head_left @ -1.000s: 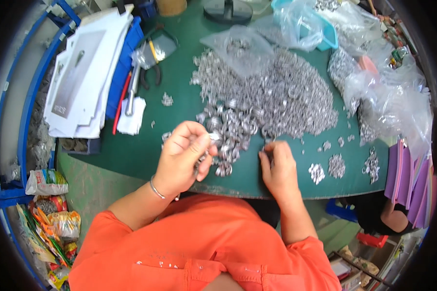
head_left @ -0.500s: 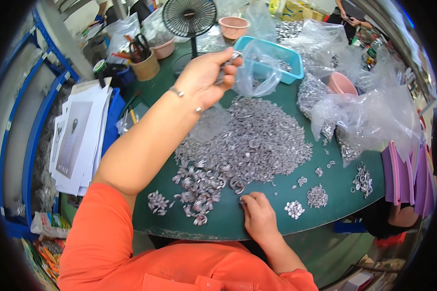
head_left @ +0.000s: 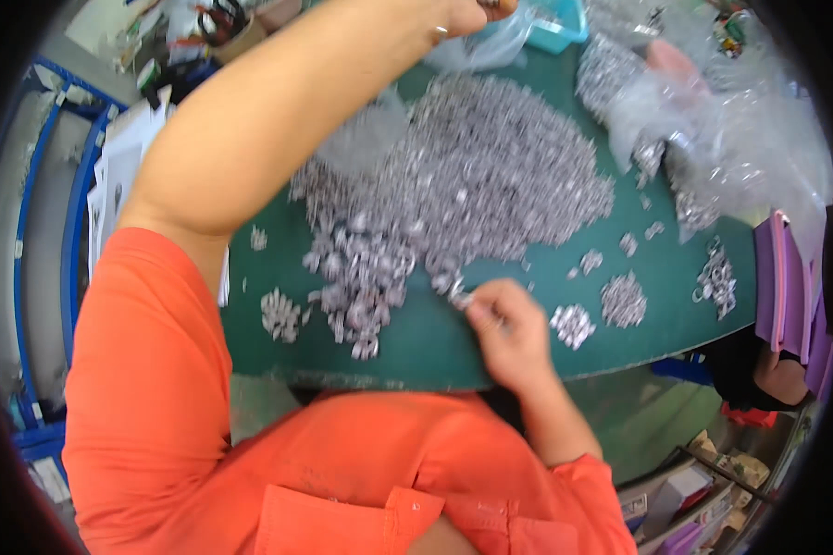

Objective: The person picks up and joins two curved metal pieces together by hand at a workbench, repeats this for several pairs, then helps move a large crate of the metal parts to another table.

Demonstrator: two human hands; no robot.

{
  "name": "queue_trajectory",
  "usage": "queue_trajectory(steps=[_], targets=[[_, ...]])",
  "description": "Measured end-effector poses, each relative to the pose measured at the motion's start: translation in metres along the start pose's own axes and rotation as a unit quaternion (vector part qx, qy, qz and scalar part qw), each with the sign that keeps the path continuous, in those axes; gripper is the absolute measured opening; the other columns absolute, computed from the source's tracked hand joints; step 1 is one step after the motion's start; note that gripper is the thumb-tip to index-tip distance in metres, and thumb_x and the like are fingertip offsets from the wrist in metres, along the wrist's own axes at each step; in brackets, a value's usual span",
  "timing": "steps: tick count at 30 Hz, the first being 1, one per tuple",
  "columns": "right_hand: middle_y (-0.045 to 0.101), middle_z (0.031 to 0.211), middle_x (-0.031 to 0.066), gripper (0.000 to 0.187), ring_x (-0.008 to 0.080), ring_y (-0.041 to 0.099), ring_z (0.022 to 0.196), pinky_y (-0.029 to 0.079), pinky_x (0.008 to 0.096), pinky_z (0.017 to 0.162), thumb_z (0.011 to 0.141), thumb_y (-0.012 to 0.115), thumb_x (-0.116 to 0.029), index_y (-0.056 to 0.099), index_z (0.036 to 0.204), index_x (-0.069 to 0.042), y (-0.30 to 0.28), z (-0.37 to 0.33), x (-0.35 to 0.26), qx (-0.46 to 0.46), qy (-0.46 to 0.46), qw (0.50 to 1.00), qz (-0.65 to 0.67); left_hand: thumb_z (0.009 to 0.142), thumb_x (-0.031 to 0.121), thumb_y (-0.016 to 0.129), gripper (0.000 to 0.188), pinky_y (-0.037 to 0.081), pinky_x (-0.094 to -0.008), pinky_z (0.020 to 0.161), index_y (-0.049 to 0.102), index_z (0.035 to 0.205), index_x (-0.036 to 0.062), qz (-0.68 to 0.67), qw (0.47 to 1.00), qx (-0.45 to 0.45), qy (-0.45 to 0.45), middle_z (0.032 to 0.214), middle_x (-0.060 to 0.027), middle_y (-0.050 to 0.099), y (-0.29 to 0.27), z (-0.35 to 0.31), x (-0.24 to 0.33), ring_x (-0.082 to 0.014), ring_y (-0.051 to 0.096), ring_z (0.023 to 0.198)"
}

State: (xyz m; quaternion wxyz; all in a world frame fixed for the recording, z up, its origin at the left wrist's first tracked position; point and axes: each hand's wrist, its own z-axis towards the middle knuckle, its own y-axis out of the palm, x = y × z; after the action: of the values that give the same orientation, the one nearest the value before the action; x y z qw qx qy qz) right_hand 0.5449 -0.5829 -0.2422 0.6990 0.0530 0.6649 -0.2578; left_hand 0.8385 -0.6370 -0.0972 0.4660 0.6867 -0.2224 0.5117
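A green-topped table stands over a greenish floor. Blue-framed shelving rises at the left; the blurred structure at lower right is probably a low rack.

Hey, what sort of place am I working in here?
Probably a small-parts workshop: a big heap of small metal pieces lies on a green table, with plastic bags off to its right.

Beyond the one heap are one tub and one left hand; before it, one right hand. Three larger piles lie right of the heap, two small piles left.
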Motion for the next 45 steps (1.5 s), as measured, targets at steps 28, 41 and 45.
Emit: queue_trajectory(steps=[28,41,45], targets=[[0.054,0.083,0.0104,0.014,0.0283,0.056,0.07,0.046,0.034,0.059,0.071,0.064,-0.003,0.06,0.085,-0.003,0.038,0.014,-0.01,0.044,-0.113,0.955,-0.269,0.089,0.012,0.046,0.025,0.034,-0.0172,0.04,0.053,0.107,-0.005,-0.039,0.975,0.13,-0.177,0.082,-0.0116,0.06,-0.009,-0.327,-0.132,-0.0064,0.044,0.047],[0.053,0.075,0.0115,0.016,0.0086,0.038,0.045,0.027,0.0183,0.035,0.089,0.042,-0.014,0.048,0.085,0.001,0.024,-0.004,-0.021,-0.062,0.332,0.747,0.572,0.085,0.003,0.043,0.026,0.035,-0.0179,0.041,0.053,0.108,-0.0049,-0.108,0.971,0.118,-0.179,0.082,-0.0154,0.061,-0.014,-0.326,-0.133,-0.0071,0.044,0.045],[0.052,0.075,0.0123,0.018,0.0087,0.037,0.045,0.026,0.0182,0.035,0.09,0.041,-0.015,0.048,0.084,0.001,0.023,-0.006,-0.02,-0.081,0.351,0.706,0.609,0.078,-0.001,0.046,0.015,0.033,-0.0179,0.038,0.052,0.092,-0.0038,-0.117,0.969,0.137,-0.171,0.078,-0.0144,0.058,-0.012,-0.324,-0.134,-0.0084,0.044,0.045]])
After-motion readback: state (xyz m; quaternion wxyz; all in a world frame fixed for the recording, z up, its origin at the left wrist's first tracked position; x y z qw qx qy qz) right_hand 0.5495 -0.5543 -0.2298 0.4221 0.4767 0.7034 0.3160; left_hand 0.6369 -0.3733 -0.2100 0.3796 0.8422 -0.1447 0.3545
